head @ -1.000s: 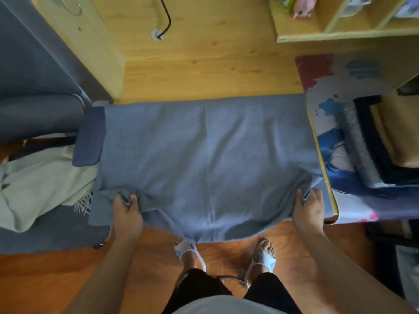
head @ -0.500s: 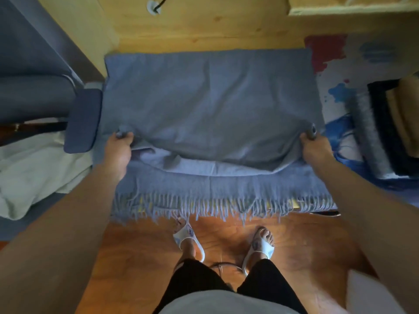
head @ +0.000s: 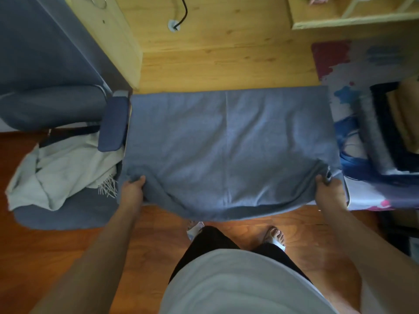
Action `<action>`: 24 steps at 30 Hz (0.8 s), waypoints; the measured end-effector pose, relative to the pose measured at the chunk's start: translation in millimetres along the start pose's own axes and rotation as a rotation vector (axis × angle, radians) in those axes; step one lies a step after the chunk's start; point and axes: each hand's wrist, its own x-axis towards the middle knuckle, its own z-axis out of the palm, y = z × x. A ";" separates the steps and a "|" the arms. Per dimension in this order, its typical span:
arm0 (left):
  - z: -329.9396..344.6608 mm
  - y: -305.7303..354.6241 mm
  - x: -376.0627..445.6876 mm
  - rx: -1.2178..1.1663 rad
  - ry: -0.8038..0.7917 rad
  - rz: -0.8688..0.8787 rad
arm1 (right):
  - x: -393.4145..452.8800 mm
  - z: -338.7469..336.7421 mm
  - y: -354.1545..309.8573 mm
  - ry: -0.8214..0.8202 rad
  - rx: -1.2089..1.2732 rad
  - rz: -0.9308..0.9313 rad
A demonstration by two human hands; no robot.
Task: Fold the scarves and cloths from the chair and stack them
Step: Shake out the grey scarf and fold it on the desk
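Half a second ago the near edge of the blue scarf (head: pixel 226 143) was lifted toward the far side, with a fringed under-layer lying exposed along the front of the surface (head: pixel 226 71); now both hands are drawn back toward the body and that fringe is out of sight, covered by a smooth top layer whose near edge sags over the front of the surface between the two grips. The left hand (head: pixel 132 193) has its fingers curled round a bunched near-left corner, and the right hand (head: pixel 328 191) pinches the near-right corner, thumb on top of the cloth. The scarf lies spread across the surface with its far edge straight and a faint centre crease running front to back. This reads as one fold being squared up rather than finished: the cloth is still wide, so at least one more fold probably remains before it can go on the pile. To the right, well apart from the hands, a stack of folded cloths (head: pixel 385 132) sits on a painted mat (head: pixel 353 62). To the left, a pale fringed scarf (head: pixel 61 168) still lies heaped on the chair (head: pixel 56 105), so more of the task remains.
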 end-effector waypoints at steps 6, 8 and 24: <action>13.5 79.5 25.5 -0.212 -0.120 -0.136 | 31.9 -33.7 -60.5 -0.226 0.616 0.317; 13.8 134.5 31.6 -0.353 -0.135 -0.130 | 47.7 -62.3 -101.7 -0.384 0.892 0.353; 16.6 73.1 -16.2 -0.659 -0.051 -0.062 | 11.1 -51.5 -79.0 0.023 0.951 0.108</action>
